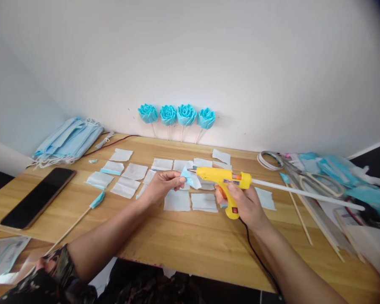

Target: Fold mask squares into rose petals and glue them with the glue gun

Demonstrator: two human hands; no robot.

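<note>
My right hand (245, 204) grips a yellow glue gun (223, 179) by its handle, with a long white glue stick (307, 194) jutting out behind it to the right. The nozzle points left at a folded light-blue and white fabric piece (190, 177). My left hand (163, 184) pinches that piece just above the wooden table (183, 240). Several white and blue fabric rectangles (177, 200) lie flat on the table under and behind both hands.
Several blue fabric roses (177, 115) on sticks lean against the wall. A stack of blue face masks (68, 141) lies at the far left, a phone (39, 196) nearer. A skewer with a blue tip (82, 217) lies left. Scissors (316, 181), tape roll (267, 160), skewers and scraps fill the right.
</note>
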